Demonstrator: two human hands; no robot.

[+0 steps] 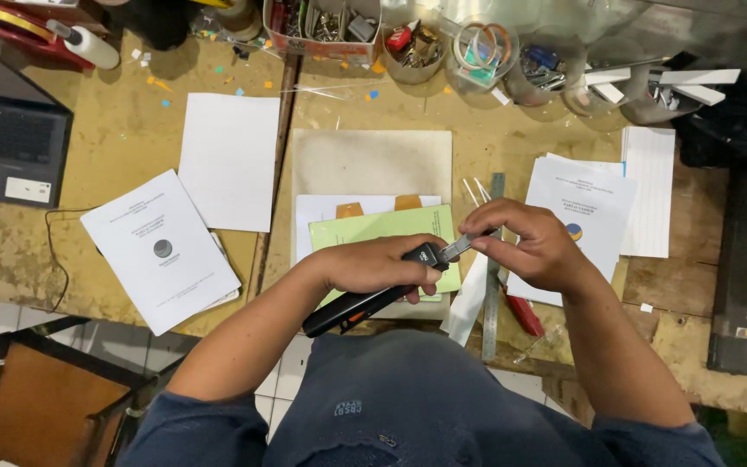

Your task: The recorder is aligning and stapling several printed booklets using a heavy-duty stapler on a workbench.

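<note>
Above a cluttered workbench [114,147], the left hand [373,264] is gripping a black utility knife [365,303] while the right hand [533,246] is pinching its blade [460,248], seemingly mid-adjustment, needing careful fingers next

Left hand [378,266] curled closed in a grip; right hand [533,242] pinching, fingertips [482,243] apparently pressed together.
</note>
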